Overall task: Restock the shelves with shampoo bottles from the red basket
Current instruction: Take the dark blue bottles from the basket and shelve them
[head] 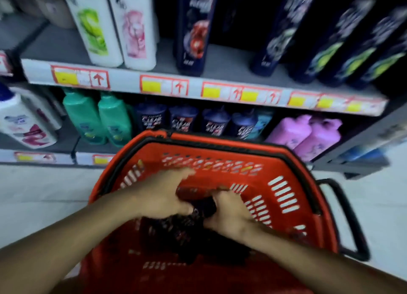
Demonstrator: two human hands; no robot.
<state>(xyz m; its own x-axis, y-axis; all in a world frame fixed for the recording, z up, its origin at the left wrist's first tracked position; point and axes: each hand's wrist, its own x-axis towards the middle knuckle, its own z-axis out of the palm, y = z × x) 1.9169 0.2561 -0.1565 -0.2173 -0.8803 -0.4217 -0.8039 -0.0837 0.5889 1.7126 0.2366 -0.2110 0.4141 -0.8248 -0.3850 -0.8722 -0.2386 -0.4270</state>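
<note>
A red basket [286,161] sits on the floor in front of the shelves, filling the lower middle of the view. Both my hands are inside it. Dark shampoo bottles [187,230] lie in its bottom, blurred. My left hand [163,194] reaches over them with fingers spread toward the far wall. My right hand [229,214] curls its fingers round the top of one dark bottle [206,205]. On the upper shelf [130,80] stand tall white and dark navy bottles; several smaller dark bottles [182,119] stand on the lower shelf behind the basket.
Green bottles [99,117] and pink bottles [308,135] flank the dark ones on the lower shelf. A white bottle [24,122] stands at the far left. The basket's black handle [350,219] juts out right. Pale floor tiles [44,188] surround the basket.
</note>
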